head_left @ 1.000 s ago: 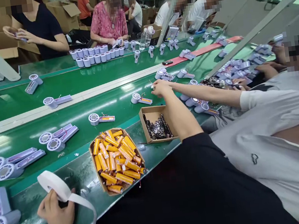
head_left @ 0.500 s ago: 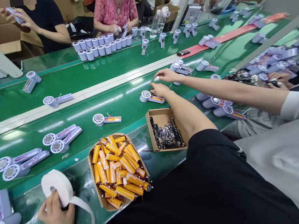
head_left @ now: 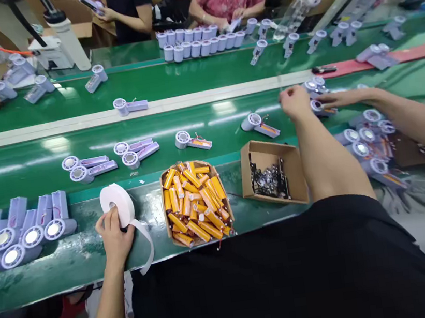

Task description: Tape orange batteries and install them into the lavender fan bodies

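Observation:
My left hand (head_left: 116, 235) grips a roll of white tape (head_left: 119, 205) standing on edge on the near ledge, a loose strip hanging from it. My right hand (head_left: 294, 101) reaches over the green belt with its fingers closed; whatever they hold is hidden. Nearest on its left lies a lavender fan body (head_left: 252, 121) with an orange battery and red wires in its open handle. Below my right forearm sits a cardboard box (head_left: 248, 175) of dark circuit boards (head_left: 272, 178). Between my hands stands a carton heaped with orange batteries (head_left: 194, 200).
A co-worker's hand (head_left: 326, 101) is close on the right, by other fan bodies (head_left: 314, 85). More fan bodies (head_left: 30, 232) crowd the ledge at left. Several lie along the belt (head_left: 133, 153). A pale divider strip (head_left: 204, 95) runs beyond, with people across.
The view has swung left. My right hand has moved off the fan body, away to its right. My left hand still holds the tape roll.

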Available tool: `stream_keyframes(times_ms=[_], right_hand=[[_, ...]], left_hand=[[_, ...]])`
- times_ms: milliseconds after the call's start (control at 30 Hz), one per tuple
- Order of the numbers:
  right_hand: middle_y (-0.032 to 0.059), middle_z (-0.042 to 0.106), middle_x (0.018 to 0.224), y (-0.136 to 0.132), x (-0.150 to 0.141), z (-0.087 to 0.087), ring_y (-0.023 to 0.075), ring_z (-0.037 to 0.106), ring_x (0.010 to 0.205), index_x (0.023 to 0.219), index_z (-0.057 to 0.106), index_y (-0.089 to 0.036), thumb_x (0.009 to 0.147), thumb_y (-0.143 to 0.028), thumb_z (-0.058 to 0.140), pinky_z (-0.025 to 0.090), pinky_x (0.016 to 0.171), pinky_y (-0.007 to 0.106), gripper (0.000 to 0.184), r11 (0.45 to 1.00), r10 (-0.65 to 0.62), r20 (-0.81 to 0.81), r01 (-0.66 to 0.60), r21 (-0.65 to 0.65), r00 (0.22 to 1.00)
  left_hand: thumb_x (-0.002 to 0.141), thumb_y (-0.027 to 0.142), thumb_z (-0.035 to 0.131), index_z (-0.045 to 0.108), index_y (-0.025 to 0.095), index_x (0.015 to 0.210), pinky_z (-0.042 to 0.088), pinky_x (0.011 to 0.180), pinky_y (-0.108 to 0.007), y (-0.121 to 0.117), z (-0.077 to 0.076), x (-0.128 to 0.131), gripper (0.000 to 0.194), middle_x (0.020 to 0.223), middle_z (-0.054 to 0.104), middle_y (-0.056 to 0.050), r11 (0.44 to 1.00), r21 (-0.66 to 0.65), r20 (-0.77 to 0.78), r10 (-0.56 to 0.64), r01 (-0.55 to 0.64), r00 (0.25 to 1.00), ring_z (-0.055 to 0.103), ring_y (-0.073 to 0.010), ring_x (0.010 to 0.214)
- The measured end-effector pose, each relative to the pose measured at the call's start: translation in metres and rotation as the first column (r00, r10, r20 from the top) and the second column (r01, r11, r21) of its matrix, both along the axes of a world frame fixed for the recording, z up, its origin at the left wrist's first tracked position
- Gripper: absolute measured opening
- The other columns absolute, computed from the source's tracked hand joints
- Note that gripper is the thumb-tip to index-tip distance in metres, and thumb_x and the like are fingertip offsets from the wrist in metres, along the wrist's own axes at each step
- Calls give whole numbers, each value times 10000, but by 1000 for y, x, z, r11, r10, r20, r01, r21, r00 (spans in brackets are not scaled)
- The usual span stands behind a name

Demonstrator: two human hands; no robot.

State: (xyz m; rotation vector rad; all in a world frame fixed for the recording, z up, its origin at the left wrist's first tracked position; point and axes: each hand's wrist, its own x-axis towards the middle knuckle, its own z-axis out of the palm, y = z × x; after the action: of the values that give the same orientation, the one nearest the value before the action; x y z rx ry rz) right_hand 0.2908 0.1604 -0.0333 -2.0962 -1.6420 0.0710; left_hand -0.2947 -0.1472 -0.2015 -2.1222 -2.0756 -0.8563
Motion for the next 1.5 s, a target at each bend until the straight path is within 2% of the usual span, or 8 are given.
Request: stream_keyframes(times_ms=[267, 367, 567, 767, 933, 1100, 1267, 1500], right_hand=[[101, 867, 987, -206, -95, -43, 286, 816, 897, 1201, 774, -218, 1056, -278, 605, 569, 865, 380, 231, 932, 249, -4, -241, -270, 968], [115, 878, 1086, -252, -126, -60, 338, 834, 965, 1296, 762, -240, 1112, -349, 489, 569, 883, 404, 346, 904, 260, 52, -224, -365, 964], [118, 872, 1169, -237, -116, -55, 334, 813, 1045, 1317, 772, -238, 1139, -364, 422, 553, 891, 400, 412, 930, 233, 84, -196, -311, 969], [148, 834, 1233, -229, -117, -65, 345, 683, 1204, 1176, 834, -193, 1075, -331, 612, 479, 1069, 461, 280, 780, 560, 230, -413, -471, 796], [185, 816, 1164, -239, -131, -87, 348, 623, 1206, 1117, 816, -117, 1051, -129, 541, 289, 1233, 558, 283, 776, 588, 380, -367, -512, 714], [202, 822, 1134, -249, -132, -76, 339, 678, 1174, 1149, 762, -105, 1094, -97, 415, 320, 1199, 546, 351, 829, 511, 354, -339, -446, 784], [151, 839, 1194, -281, -138, -65, 292, 782, 1039, 1426, 661, -144, 1112, -230, 547, 495, 862, 366, 345, 807, 401, 143, -275, -522, 905], [203, 844, 1002, -304, -138, -112, 326, 823, 891, 1033, 776, -164, 1080, -304, 546, 523, 696, 363, 273, 708, 326, 109, -166, -686, 939]], left_hand=[[934, 366, 738, 543, 170, 1592, 374, 1198, -668, 9, -3, -3, 714, 1498, 640, -252, 999, 19, 54, -52, 51, 997, 518, -461, 1419], [952, 381, 738, 562, 165, 1581, 387, 1191, -668, 11, -2, -3, 688, 1502, 643, -251, 998, 25, 62, -65, 64, 996, 515, -461, 1416], [966, 394, 738, 572, 171, 1561, 408, 1170, -646, 11, -3, -3, 657, 1477, 659, -237, 997, 57, 34, -46, 44, 998, 542, -451, 1383], [972, 474, 701, 609, 144, 1498, 384, 1196, -646, 10, 0, 0, 628, 1468, 662, -245, 1000, 23, 83, 17, -19, 996, 538, -457, 1392], [921, 513, 677, 632, 111, 1467, 334, 1244, -639, 11, 1, 4, 680, 1486, 644, -273, 997, -48, 133, 69, -63, 989, 498, -470, 1418], [899, 486, 691, 629, 120, 1483, 321, 1251, -640, 11, 1, 2, 692, 1481, 648, -266, 997, -53, 124, 65, -58, 990, 493, -463, 1398], [910, 481, 701, 627, 113, 1499, 337, 1243, -642, 15, -6, -4, 699, 1482, 654, -264, 999, -27, 107, 40, -37, 993, 496, -463, 1385], [882, 265, 659, 564, 137, 1613, 332, 1294, -625, -3, 13, 23, 748, 1603, 633, -207, 968, -252, 18, 5, 0, 1000, 488, -420, 1433]])
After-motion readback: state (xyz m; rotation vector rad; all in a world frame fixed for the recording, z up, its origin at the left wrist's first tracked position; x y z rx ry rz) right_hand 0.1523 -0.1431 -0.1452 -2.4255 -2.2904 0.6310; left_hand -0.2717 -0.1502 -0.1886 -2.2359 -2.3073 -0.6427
